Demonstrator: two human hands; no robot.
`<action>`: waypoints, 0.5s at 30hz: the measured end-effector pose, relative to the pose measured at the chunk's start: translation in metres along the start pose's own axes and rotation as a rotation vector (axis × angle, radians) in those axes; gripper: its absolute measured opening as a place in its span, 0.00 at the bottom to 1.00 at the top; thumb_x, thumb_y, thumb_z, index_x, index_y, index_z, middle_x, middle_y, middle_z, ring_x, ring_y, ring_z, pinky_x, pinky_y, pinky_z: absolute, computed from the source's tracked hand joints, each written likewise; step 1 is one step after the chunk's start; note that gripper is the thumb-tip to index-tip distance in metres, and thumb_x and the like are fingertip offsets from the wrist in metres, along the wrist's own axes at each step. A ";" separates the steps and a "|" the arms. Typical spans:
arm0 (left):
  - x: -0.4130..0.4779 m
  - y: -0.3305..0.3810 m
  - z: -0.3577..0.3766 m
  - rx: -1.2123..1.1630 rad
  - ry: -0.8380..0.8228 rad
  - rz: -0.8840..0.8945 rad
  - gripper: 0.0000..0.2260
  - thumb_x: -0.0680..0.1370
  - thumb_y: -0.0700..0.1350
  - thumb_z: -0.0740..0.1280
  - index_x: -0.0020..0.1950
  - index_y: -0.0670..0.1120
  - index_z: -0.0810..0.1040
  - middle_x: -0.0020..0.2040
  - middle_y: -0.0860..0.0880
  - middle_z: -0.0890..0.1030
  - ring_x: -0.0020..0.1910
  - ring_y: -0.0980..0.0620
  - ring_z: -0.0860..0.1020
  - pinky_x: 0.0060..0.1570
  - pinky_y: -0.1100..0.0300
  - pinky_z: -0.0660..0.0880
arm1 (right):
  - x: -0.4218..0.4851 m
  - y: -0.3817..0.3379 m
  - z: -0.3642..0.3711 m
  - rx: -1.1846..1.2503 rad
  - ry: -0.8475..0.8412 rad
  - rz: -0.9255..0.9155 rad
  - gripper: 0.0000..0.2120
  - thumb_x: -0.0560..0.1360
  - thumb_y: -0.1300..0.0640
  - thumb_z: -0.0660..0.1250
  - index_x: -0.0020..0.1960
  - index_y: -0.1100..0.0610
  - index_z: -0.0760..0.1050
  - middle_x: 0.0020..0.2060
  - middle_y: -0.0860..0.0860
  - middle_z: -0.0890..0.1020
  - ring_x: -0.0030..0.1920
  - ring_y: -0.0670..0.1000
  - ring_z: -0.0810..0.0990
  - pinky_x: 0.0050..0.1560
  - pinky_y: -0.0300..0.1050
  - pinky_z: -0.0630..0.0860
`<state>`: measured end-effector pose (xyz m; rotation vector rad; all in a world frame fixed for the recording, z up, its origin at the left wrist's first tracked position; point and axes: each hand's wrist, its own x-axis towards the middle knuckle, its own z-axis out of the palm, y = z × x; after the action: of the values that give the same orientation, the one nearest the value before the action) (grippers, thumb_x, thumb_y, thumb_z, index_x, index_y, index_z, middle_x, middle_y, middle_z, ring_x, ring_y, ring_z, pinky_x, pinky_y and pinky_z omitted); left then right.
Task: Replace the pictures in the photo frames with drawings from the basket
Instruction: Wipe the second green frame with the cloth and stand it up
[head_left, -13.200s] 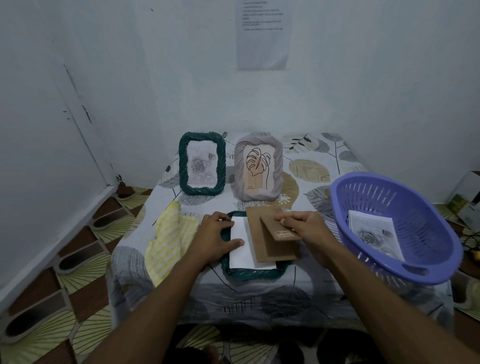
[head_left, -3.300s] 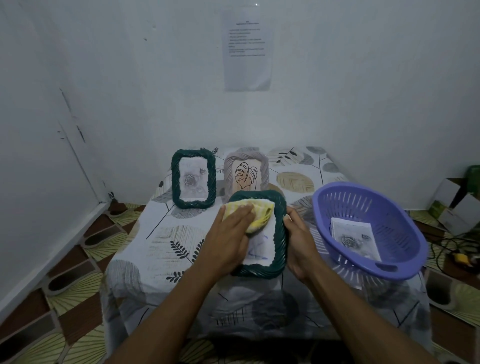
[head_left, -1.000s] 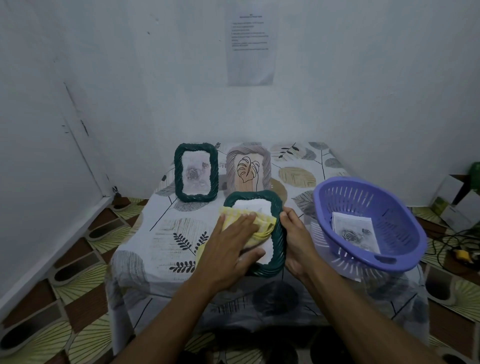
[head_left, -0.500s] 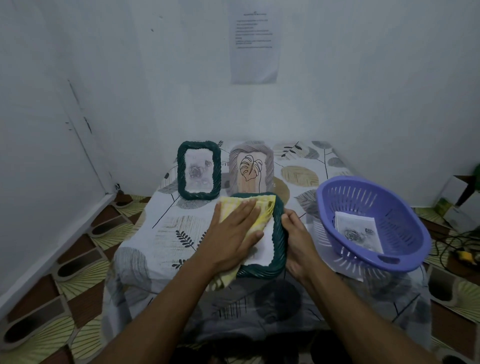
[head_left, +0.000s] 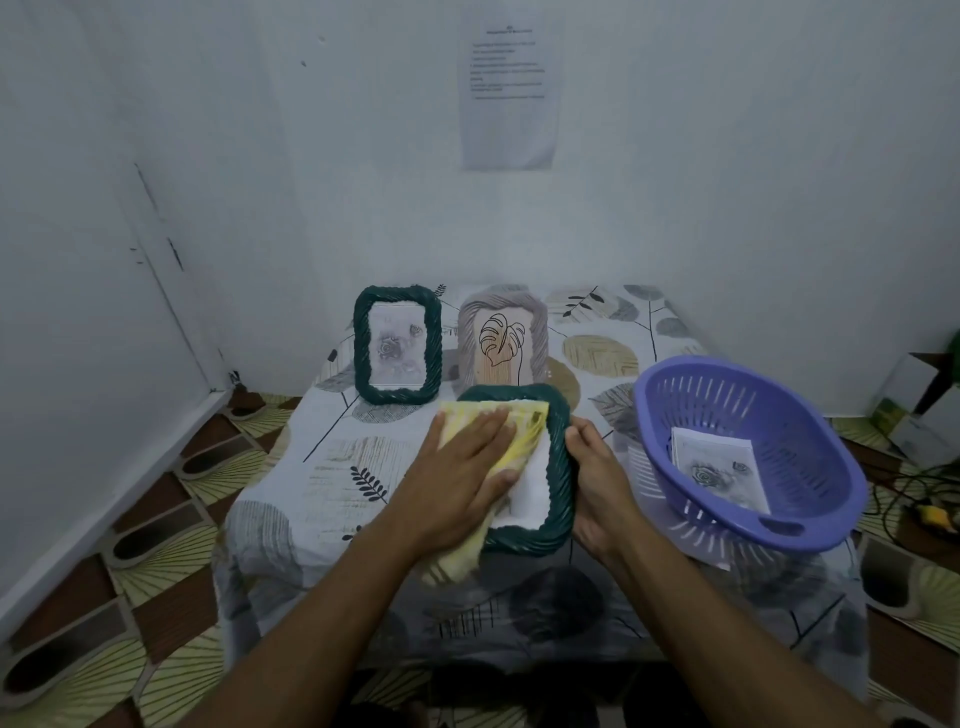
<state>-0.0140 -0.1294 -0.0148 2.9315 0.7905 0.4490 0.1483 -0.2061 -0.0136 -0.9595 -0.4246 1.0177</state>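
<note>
Head view: left hand (head_left: 465, 465), fingers flat, pressed yellow cloth (head_left: 527, 431) onto lying green frame (head_left: 557, 480), prob. wiping glass; right hand (head_left: 597, 486) gripped frame's right edge to steady it.

wall notice (head_left: 510, 88) unreadable, front frame (head_left: 560, 467) partly hidden under cloth (head_left: 525, 432)

The yellow cloth (head_left: 527, 423) is soft, matt fabric; the nearer dark green frame (head_left: 558, 467) has a ridged, rope-like rim; the purple basket (head_left: 810, 431) is smooth plastic.
</note>
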 end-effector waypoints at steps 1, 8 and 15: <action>0.008 -0.002 -0.003 -0.004 0.007 -0.015 0.35 0.75 0.67 0.29 0.79 0.54 0.47 0.79 0.58 0.45 0.77 0.61 0.43 0.75 0.46 0.36 | -0.002 0.001 0.001 -0.004 -0.008 0.007 0.09 0.83 0.61 0.55 0.56 0.61 0.73 0.44 0.58 0.82 0.42 0.56 0.81 0.49 0.54 0.78; -0.005 -0.006 0.004 -0.139 0.033 0.106 0.31 0.79 0.65 0.40 0.74 0.53 0.65 0.75 0.58 0.62 0.73 0.66 0.56 0.75 0.47 0.37 | 0.015 -0.012 -0.008 -0.031 0.127 -0.018 0.07 0.82 0.60 0.56 0.54 0.60 0.72 0.45 0.60 0.80 0.46 0.58 0.78 0.56 0.65 0.74; -0.027 0.002 0.016 -0.238 0.080 0.153 0.26 0.80 0.62 0.52 0.71 0.50 0.71 0.73 0.57 0.67 0.72 0.64 0.63 0.76 0.55 0.44 | 0.022 -0.017 -0.007 -0.049 0.173 -0.041 0.07 0.82 0.60 0.56 0.55 0.59 0.72 0.42 0.57 0.80 0.40 0.56 0.78 0.45 0.53 0.77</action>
<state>-0.0303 -0.1443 -0.0371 2.7744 0.4834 0.6281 0.1730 -0.1934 -0.0064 -1.0689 -0.3250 0.8824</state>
